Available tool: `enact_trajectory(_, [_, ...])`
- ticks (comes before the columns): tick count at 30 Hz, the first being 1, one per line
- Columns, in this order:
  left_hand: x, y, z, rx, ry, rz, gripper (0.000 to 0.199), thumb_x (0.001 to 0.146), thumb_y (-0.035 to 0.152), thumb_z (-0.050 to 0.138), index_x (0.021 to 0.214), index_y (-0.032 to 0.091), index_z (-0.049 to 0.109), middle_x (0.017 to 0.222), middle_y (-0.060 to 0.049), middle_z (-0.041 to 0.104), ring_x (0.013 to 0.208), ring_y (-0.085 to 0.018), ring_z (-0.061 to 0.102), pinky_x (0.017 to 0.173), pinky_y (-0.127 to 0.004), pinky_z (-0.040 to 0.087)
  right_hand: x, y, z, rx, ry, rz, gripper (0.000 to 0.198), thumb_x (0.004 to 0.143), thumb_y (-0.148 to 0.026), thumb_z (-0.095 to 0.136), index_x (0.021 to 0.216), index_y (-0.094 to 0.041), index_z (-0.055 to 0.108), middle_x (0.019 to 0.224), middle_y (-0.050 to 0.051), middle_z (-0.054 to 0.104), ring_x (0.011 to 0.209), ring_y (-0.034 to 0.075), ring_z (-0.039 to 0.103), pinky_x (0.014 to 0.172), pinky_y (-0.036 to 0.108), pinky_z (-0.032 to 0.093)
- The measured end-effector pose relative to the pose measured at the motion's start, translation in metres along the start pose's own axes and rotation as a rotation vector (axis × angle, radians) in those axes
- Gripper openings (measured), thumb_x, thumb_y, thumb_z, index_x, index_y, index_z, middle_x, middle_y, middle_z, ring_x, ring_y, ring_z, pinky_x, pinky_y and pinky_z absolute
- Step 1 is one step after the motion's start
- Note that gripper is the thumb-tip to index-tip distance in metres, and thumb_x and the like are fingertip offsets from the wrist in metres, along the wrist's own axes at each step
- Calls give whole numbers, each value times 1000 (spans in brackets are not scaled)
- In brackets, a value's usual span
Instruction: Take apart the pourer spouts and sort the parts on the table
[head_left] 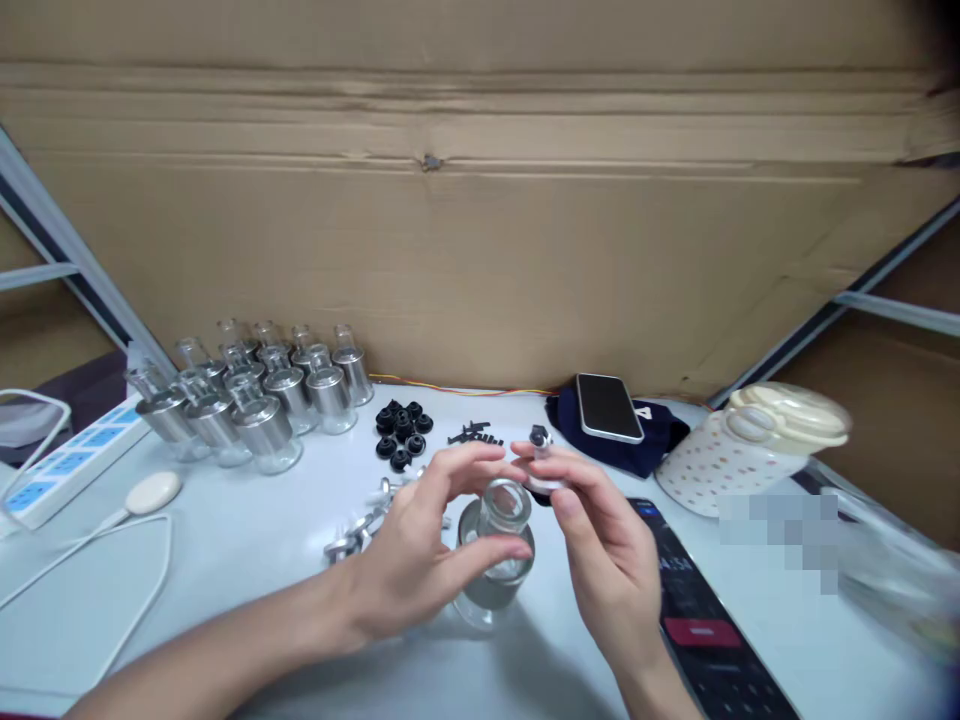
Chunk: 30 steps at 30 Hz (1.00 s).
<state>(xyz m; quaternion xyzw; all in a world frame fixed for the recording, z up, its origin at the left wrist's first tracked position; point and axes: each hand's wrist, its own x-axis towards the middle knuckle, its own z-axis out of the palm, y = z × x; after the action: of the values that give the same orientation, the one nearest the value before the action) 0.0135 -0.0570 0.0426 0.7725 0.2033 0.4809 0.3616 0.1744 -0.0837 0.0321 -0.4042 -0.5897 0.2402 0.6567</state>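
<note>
A glass bottle (491, 595) with a metal sleeve stands on the table in front of me, its mouth uncovered. My left hand (431, 545) curves around its neck, thumb across the front and fingers on the far side. Just right of the mouth, my right hand (611, 540) pinches a silver pump-like cap (541, 470) with a dark tip on top. The cap is apart from the bottle. Several silver nozzle parts (352, 540) lie left of the bottle, partly hidden by my left hand. Behind are black round caps (403, 425) and small black strips (476, 434).
Several metal-sleeved bottles (266, 435) stand at the back left, near a power strip (75, 455) and a white round cable puck (152, 492). A phone (610, 407) rests on dark cloth (656, 445). A lit device (705, 610) and a dotted container (720, 450) are on the right.
</note>
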Motion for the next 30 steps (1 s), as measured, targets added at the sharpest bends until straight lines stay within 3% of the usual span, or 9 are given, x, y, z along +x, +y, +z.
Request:
enact_trajectory(4, [-3, -9, 3, -37, -40, -51, 60, 78, 19, 71, 124, 34, 35, 108, -3, 66, 99, -15, 63, 85, -25, 53, -7, -3, -8, -51, 132, -31, 27, 92, -23, 48, 113, -32, 64, 116, 5, 67, 105, 24, 63, 94, 44, 50])
enact_trajectory(10, [-4, -21, 5, -123, -87, -179, 64, 76, 19, 72, 124, 34, 33, 105, -2, 65, 103, -16, 62, 89, -27, 50, -8, -12, -1, -105, -121, -159, 36, 91, -16, 47, 116, -38, 62, 120, 2, 64, 109, 20, 62, 82, 30, 57])
enact_trajectory(13, [-6, -25, 5, -137, -90, -127, 68, 76, 17, 71, 126, 36, 29, 111, -3, 62, 101, -15, 62, 90, -27, 49, -9, -8, 6, -112, -143, -138, 36, 90, -13, 48, 113, -38, 62, 115, 1, 65, 107, 17, 62, 83, 26, 56])
enact_trajectory(18, [-11, -30, 0, -22, -157, 49, 73, 84, 17, 61, 137, 38, 16, 130, -8, 52, 118, -20, 54, 102, -36, 43, -16, -3, 7, -126, -180, -122, 35, 89, -12, 48, 112, -35, 62, 111, 2, 66, 109, 18, 61, 88, 27, 54])
enact_trajectory(23, [-8, -33, -8, 42, -322, 28, 68, 87, 17, 55, 141, 36, 19, 135, -11, 48, 116, -23, 56, 99, -39, 47, -22, 5, 0, -190, -220, -152, 44, 81, -14, 63, 120, -34, 56, 116, 5, 63, 110, 20, 60, 91, 30, 53])
enact_trajectory(26, [-5, -34, -11, 15, -327, 51, 67, 86, 16, 56, 140, 36, 22, 134, -12, 48, 118, -24, 54, 97, -40, 48, -21, 8, -1, -198, -245, -186, 52, 77, -14, 68, 122, -35, 53, 117, 4, 61, 108, 19, 60, 89, 28, 54])
enact_trajectory(30, [-2, -34, -14, -21, -319, 91, 60, 87, 14, 56, 134, 36, 26, 128, -11, 51, 114, -22, 57, 96, -39, 48, -18, 5, 1, -224, -265, -229, 48, 79, -11, 65, 120, -33, 54, 112, 4, 62, 106, 18, 61, 89, 28, 54])
